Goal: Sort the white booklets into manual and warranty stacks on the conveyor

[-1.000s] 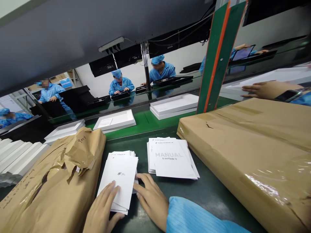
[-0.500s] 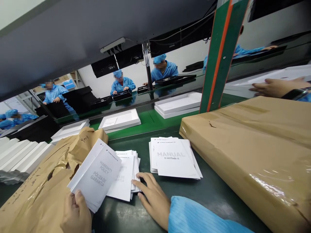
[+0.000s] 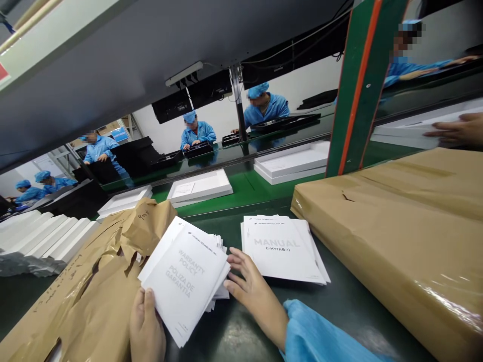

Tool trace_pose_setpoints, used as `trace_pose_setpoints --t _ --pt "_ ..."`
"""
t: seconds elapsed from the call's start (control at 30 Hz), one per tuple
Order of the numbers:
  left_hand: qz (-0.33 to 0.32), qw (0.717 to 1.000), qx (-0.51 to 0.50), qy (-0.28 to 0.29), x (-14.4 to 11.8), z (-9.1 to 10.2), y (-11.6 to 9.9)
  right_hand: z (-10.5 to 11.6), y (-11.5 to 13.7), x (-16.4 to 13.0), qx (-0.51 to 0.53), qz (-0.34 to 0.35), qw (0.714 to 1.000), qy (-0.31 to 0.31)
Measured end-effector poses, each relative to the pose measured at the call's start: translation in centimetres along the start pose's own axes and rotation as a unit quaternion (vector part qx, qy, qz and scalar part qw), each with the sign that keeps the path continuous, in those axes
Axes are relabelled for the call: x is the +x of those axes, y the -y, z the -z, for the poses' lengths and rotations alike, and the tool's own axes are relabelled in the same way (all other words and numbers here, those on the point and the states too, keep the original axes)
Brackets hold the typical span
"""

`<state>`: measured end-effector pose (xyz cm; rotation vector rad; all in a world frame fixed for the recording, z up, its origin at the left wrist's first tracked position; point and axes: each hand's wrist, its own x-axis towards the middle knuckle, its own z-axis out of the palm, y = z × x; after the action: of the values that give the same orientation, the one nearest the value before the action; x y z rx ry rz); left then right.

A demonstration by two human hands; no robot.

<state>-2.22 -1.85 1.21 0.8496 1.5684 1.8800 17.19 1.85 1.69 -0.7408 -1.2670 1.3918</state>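
Observation:
White booklets printed "Warranty Policy" [image 3: 184,274] are gripped along their lower left edge by my left hand [image 3: 148,324], thumb on top. They are fanned slightly and tilted over a pile of similar white booklets [image 3: 223,292], which they mostly cover. My right hand [image 3: 258,291] is open at their right edge, fingers apart and curved; whether the fingertips touch the paper I cannot tell. Just beyond that hand, a stack of white booklets marked "Manual" [image 3: 281,256] lies on the dark green worktop [image 3: 245,334].
Brown paper-wrapped packages lie on both sides, a torn one [image 3: 98,301] left and a larger one [image 3: 396,216] right. White box trays [image 3: 202,187] sit on the green conveyor [image 3: 241,193] behind. A green post [image 3: 356,85] stands at right. Co-workers in blue work beyond; another person's hand [image 3: 458,129] is at far right.
My left hand has brought its booklets rightward over the pile, to my right hand. My right hand has lifted off the pile's side, fingers raised. The view has shifted slightly.

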Motion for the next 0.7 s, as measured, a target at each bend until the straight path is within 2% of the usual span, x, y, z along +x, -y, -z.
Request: trace_pose_setpoints --t 0.07,0.13,0.23,0.3,0.37,0.47,0.53,0.63,0.7 --pt "0.051 0.994 -0.078 0.056 -1.5 -1.0 0.6 -0.1 0.6 -0.2 0.108 -0.037 0.993 0.015" --pt "0.057 0.986 -0.112 0.112 -3.0 -1.8 1.5 -0.1 1.1 -0.5 0.192 -0.063 0.979 0.017" --pt "0.055 0.979 -0.131 0.149 -4.6 -2.4 2.7 0.2 1.7 -0.8 0.230 -0.078 0.969 -0.036" --pt "0.062 0.972 -0.143 0.174 -4.7 -2.3 2.7 0.5 1.9 -0.8 0.215 -0.078 0.972 -0.051" --pt "0.056 0.971 -0.135 0.188 -4.3 -2.0 2.1 0.7 2.0 -0.7 0.205 -0.084 0.975 -0.039" --pt "0.033 0.977 -0.079 0.195 -3.7 -1.6 1.2 1.0 2.0 -0.5 0.196 -0.093 0.976 -0.022" --pt "0.016 0.977 -0.040 0.207 -3.7 -1.4 1.4 1.3 2.1 -0.6 0.175 -0.087 0.980 -0.034" --pt "-0.062 0.977 0.053 0.197 -4.5 -1.1 2.7 1.6 2.1 -1.2 0.070 -0.057 0.994 -0.066" --pt "-0.130 0.964 0.142 0.182 -5.4 -1.0 3.9 1.5 1.7 -1.9 -0.026 -0.001 0.998 -0.054"
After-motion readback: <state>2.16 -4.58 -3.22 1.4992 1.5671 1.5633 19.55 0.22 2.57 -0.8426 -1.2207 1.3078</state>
